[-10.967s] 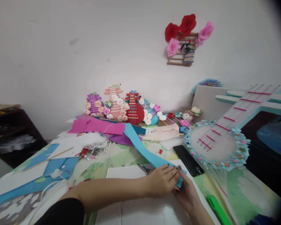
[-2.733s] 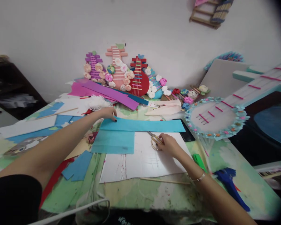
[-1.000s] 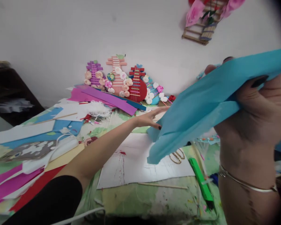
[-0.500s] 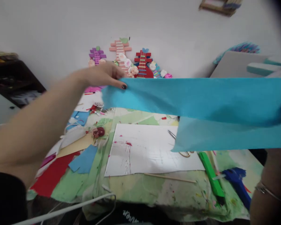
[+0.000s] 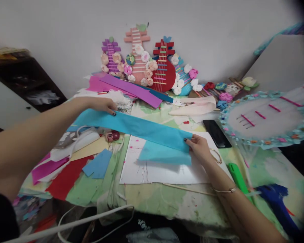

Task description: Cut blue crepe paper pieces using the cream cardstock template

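Observation:
A long turquoise strip of paper or thin felt (image 5: 144, 128) stretches between both hands, its right part folded back underneath so a paler flap hangs below. My left hand (image 5: 101, 104) grips the strip's upper edge toward its left end, thumb in front. My right hand (image 5: 199, 146) pinches the fold at the right end. Beneath the strip lies a white board (image 5: 157, 173) with pink stains and scratch lines. Gold scissor handles (image 5: 216, 156) show beside my right hand; the blades are hidden.
A green cutter (image 5: 238, 179) and a blue glue gun (image 5: 276, 202) lie at the right. A phone (image 5: 217, 134) rests near a flower-edged round piece (image 5: 268, 118). Instrument-shaped decorations (image 5: 164, 71) lean on the wall. Coloured scraps (image 5: 68, 177) cover the left side; a wooden stick (image 5: 187, 189) lies in front.
My right hand has come in from the right edge with its end of the strip, and both hands are lower and closer together. The view has turned right.

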### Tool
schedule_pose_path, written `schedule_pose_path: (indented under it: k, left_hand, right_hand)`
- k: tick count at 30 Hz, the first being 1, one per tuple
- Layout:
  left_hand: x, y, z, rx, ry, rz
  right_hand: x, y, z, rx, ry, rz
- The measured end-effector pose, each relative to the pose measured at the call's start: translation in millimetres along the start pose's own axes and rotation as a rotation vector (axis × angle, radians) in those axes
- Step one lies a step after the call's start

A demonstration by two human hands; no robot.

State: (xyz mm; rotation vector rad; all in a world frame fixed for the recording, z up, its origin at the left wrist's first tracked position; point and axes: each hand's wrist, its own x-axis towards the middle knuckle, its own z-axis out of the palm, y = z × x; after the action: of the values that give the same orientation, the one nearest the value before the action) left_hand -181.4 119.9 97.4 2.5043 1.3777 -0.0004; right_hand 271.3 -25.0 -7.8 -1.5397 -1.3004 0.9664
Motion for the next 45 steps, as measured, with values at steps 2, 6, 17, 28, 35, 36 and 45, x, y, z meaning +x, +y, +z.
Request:
schedule_pose_path:
  k: [2, 6, 17, 28, 35, 36, 45]
  left_hand:
    - [5.0, -8.6, 12.5, -0.002, -0.115, 0.032]
    - [17.5, -16.6, 21.1, 0.027, -0.233, 0.075]
    - [28.8, -11.5, 29.6, 0.141, -0.104, 0.003]
    - [-19.7, 77.0, 70.2, 0.135, 0.235, 0.184]
    - [-40.7, 172.7, 126.0, 0.089, 0.237, 0.453]
    - [-47.2, 187.5, 132.6, 0.093, 0.202, 0.518]
    - [-59.4, 198.6, 172.4, 0.147, 0.013, 0.575]
  right_hand:
    - [0.7, 4.5, 2.3, -0.084, 0.035, -0.038]
    - [-1.9, 1.2, 4.1, -0.219, 0.157, -0.116]
    - [-15.7, -2.9, -10.9, -0.231, 0.33, -0.239]
    - [-34.5, -60.5, -57.7, 0.24, 0.553, -0.324]
    - [-89.6, -89.4, -121.1, 0.332, 0.832, -0.495]
    - [-98.8, -86.6, -124.6, 0.308, 0.82, -0.487]
    - [-127.8, -40.4, -130.9, 0.056, 0.714, -0.317]
